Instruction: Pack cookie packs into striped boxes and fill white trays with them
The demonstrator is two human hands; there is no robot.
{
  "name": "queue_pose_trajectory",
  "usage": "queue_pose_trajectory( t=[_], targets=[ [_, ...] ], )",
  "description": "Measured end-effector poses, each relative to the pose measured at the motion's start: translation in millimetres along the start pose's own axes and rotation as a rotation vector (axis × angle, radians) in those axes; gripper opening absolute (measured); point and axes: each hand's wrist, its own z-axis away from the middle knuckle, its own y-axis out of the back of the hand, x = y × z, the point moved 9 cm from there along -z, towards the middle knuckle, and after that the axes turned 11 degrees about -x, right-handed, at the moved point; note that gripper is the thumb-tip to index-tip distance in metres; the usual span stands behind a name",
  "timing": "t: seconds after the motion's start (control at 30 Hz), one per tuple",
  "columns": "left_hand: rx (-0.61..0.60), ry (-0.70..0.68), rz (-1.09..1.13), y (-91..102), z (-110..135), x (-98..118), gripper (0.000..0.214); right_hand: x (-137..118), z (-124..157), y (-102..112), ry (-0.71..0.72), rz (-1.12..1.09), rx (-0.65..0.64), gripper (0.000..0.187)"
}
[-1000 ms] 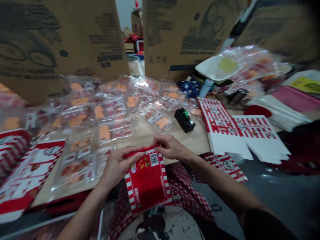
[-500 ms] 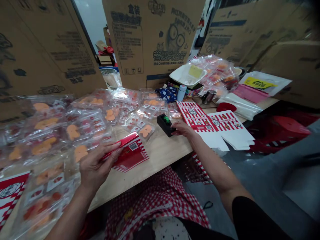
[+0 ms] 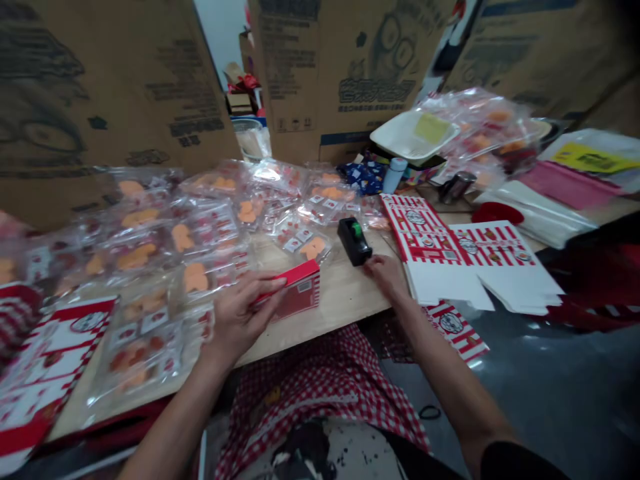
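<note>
My left hand [image 3: 245, 310] is closed round a folded red box [image 3: 299, 297] with a barcode and striped edge, tilted above the table. At the near end of a black tape dispenser [image 3: 355, 243] with a green core is my right hand [image 3: 386, 275]. Its fingertips are pressed together there; anything between them is too small to make out. Just left of the dispenser lies a clear bag [image 3: 313, 248] with an orange shape and small printed packets inside.
Several more clear bags [image 3: 140, 253] cover the left and back of the table [image 3: 345, 307]. Flat red-and-white striped cartons [image 3: 435, 280] lie at the right, overhanging the front edge. Behind them stand a metal cup [image 3: 457, 187], a blue bottle [image 3: 395, 175] and a white basket [image 3: 400, 137].
The view has turned a little left, so things sit further right. The dispenser now points more toward me, with my right fingers drawn together at its near end. My left hand still holds the box.
</note>
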Motion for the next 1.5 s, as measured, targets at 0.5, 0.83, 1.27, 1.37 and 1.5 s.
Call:
queue_pose_trajectory(
  t=[0.5,0.83,1.27,1.37,1.5],
  targets=[
    [-0.023,0.064,-0.021,0.7,11.6,15.1,0.017,-173.5,123.9,-117.7,0.194,-0.521,-0.568,0.073],
    [-0.113,-0.070,0.042,-0.7,4.4,23.1,0.028,-160.7,117.7,-123.5,0.190,-0.315,-0.463,0.068],
    [-0.152,0.163,-0.082,9.0,-25.6,13.5,0.006,-147.0,115.5,-130.7,0.231,-0.363,-0.465,0.081],
    [0.055,0.384,0.065,38.1,-9.9,-23.1,0.016,-146.4,111.3,-88.7,0.301,-0.343,-0.318,0.067],
    [0.149,0.744,0.508,21.3,38.3,-104.7,0.038,-125.5,85.3,-50.3,0.373,-0.064,-0.223,0.045]
  ],
)
